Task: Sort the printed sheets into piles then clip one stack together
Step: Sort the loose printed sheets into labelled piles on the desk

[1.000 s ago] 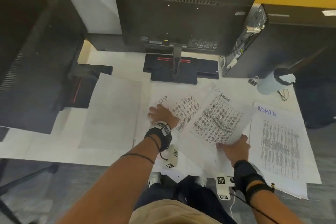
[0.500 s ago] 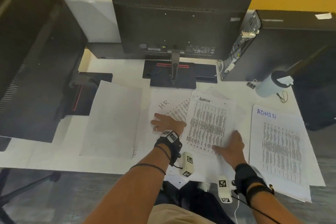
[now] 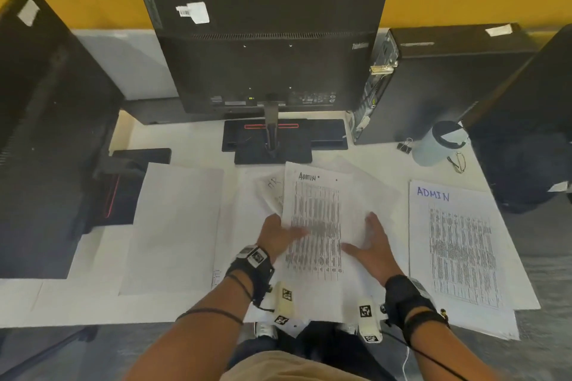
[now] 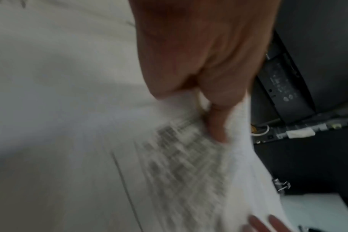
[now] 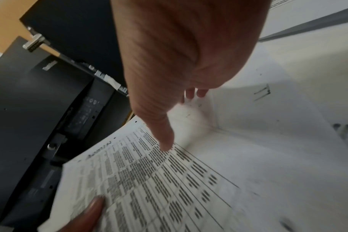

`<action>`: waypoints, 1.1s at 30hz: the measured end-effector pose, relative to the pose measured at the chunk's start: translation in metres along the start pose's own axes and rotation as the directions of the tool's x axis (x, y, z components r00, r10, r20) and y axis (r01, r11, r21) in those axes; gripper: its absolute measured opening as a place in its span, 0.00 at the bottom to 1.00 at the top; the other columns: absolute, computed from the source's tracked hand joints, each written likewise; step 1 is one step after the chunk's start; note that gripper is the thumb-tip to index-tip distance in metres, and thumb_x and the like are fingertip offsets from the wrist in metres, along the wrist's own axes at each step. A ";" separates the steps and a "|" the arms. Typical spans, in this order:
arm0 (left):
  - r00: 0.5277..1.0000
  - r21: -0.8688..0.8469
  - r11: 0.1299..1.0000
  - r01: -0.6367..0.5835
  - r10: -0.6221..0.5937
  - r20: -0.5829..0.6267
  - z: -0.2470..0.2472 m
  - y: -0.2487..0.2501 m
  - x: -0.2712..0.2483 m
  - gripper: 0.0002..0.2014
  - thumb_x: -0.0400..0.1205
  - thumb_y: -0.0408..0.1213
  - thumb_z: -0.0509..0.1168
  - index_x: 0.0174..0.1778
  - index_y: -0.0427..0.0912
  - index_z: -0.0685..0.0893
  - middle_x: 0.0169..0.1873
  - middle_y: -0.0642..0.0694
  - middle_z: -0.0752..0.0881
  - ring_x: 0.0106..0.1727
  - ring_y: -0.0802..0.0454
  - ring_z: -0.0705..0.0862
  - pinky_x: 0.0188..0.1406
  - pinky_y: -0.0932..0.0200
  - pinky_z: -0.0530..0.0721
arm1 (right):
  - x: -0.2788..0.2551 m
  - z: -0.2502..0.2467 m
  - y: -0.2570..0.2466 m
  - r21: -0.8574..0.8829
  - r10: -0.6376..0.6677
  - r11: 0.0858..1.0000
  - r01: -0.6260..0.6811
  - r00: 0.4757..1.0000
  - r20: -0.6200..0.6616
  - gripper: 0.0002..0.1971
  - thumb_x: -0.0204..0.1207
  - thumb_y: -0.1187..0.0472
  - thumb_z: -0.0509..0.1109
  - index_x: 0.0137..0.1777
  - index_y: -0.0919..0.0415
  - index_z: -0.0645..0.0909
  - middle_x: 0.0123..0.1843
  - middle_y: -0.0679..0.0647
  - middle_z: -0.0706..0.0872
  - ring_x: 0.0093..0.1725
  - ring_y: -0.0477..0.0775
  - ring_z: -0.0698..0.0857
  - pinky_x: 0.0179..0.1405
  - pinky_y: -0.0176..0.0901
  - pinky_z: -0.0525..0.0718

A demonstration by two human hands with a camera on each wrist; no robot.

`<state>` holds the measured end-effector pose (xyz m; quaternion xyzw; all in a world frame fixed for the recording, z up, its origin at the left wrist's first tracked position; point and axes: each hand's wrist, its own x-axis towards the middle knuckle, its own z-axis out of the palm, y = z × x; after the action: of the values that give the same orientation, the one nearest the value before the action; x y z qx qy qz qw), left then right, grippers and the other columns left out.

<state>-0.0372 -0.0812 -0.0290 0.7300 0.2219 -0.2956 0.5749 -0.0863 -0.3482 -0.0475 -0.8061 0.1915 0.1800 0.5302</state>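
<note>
My left hand [image 3: 276, 237] and right hand [image 3: 372, 247] both lie on the white printed sheet headed "Admin" in dark handwriting [image 3: 318, 219], at the centre of the head view. It is a portrait page filled with a dense table of small black rows and ruled columns; the text is too blurred to read. In the left wrist view my left grip is clamped on that sheet's left edge [image 4: 189, 164], thumb on top of the print with the paper bending up around it. My right grip is apart: the palm is low, the fingers reach forward loosely spread, and in the right wrist view the thumb [image 5: 165, 141] touches the printed table.

Under this page, fanned out to its upper left, more white sheets [image 3: 269, 192] peek out with a handwritten heading I can only partly make out. To the right of centre lies a separate white pile headed "ADMIN" in blue capital letters [image 3: 458, 244], its table showing the same dense print, squared up on the white tabletop [image 3: 185, 145]. Left of centre lies a blank white sheet [image 3: 176, 226], tilted slightly.

A small black binder clip [image 3: 405, 146] sits at the upper right, just beside a pale bottle with a dark cap [image 3: 438, 145] and near the black computer case [image 3: 448, 80]. A black monitor [image 3: 266, 49] stands at the top centre, its back toward me.
</note>
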 end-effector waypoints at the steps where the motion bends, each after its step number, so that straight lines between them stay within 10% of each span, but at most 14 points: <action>1: 0.997 0.036 0.999 -0.015 0.012 0.075 -0.004 0.000 -0.003 0.36 0.62 0.58 0.89 0.61 0.43 0.89 0.56 0.44 0.94 0.56 0.45 0.94 0.60 0.39 0.92 | 0.000 -0.003 -0.001 0.028 0.012 1.000 -0.012 0.999 -0.030 0.64 0.65 0.42 0.89 0.94 0.48 0.50 0.91 0.41 0.58 0.90 0.47 0.58 0.91 0.56 0.58; 6: 0.950 0.011 0.997 -0.083 0.075 0.304 -0.020 0.024 -0.028 0.21 0.80 0.51 0.77 0.66 0.45 0.90 0.61 0.49 0.93 0.66 0.52 0.90 0.77 0.46 0.81 | -0.006 -0.011 -0.025 0.258 -0.054 0.966 0.032 0.996 0.077 0.36 0.73 0.47 0.86 0.79 0.50 0.75 0.76 0.44 0.86 0.76 0.47 0.83 0.80 0.56 0.78; 11: 0.983 -0.005 0.999 -0.052 0.052 0.178 -0.007 0.038 -0.024 0.36 0.77 0.71 0.71 0.72 0.47 0.83 0.69 0.54 0.87 0.70 0.53 0.85 0.79 0.41 0.78 | -0.005 -0.022 -0.034 0.471 0.022 0.882 -0.034 0.999 0.031 0.25 0.79 0.65 0.80 0.76 0.58 0.82 0.70 0.55 0.91 0.69 0.57 0.90 0.73 0.58 0.85; 13: 0.981 -0.022 0.990 -0.142 0.144 0.129 0.004 0.038 -0.021 0.25 0.81 0.62 0.72 0.66 0.48 0.88 0.59 0.52 0.93 0.61 0.53 0.92 0.72 0.42 0.86 | -0.007 -0.028 -0.038 0.510 0.089 0.859 -0.052 0.995 -0.048 0.23 0.79 0.63 0.81 0.74 0.59 0.84 0.69 0.57 0.91 0.65 0.56 0.92 0.72 0.58 0.86; 18: 0.991 -0.108 0.986 -0.126 0.130 0.027 0.039 0.034 -0.012 0.12 0.86 0.45 0.71 0.63 0.45 0.84 0.59 0.48 0.92 0.59 0.50 0.90 0.67 0.46 0.87 | -0.018 -0.039 -0.043 0.517 0.231 0.847 -0.123 0.961 -0.150 0.33 0.78 0.42 0.80 0.77 0.55 0.75 0.72 0.45 0.82 0.73 0.53 0.81 0.74 0.47 0.76; 24: 0.970 -0.067 0.994 -0.090 0.103 0.220 0.070 0.035 -0.005 0.28 0.80 0.50 0.76 0.74 0.51 0.75 0.66 0.51 0.87 0.63 0.54 0.88 0.63 0.53 0.86 | -0.031 -0.068 -0.034 0.297 0.125 0.952 -0.077 0.981 -0.146 0.24 0.79 0.58 0.81 0.74 0.56 0.81 0.63 0.52 0.92 0.60 0.51 0.91 0.46 0.32 0.87; 29: 0.930 0.057 0.995 -0.087 0.061 0.362 0.095 0.050 -0.005 0.34 0.81 0.46 0.76 0.80 0.53 0.66 0.66 0.50 0.83 0.65 0.48 0.87 0.67 0.50 0.86 | -0.049 -0.143 -0.035 0.182 0.100 0.982 -0.053 0.962 -0.255 0.20 0.81 0.54 0.79 0.71 0.51 0.84 0.58 0.43 0.91 0.53 0.38 0.87 0.44 0.33 0.80; 33: 0.955 0.361 0.902 -0.235 0.145 0.258 0.113 0.045 -0.002 0.22 0.85 0.35 0.68 0.76 0.44 0.79 0.69 0.47 0.83 0.69 0.48 0.83 0.69 0.53 0.82 | -0.062 -0.200 -0.022 0.176 0.147 0.980 -0.091 0.930 -0.337 0.15 0.80 0.57 0.81 0.64 0.55 0.88 0.55 0.48 0.93 0.49 0.39 0.88 0.42 0.34 0.79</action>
<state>-0.0286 -0.2013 -0.0141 0.8092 0.0199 -0.3566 0.4665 -0.1117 -0.5178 0.0754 -0.7678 0.3446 0.0508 0.5378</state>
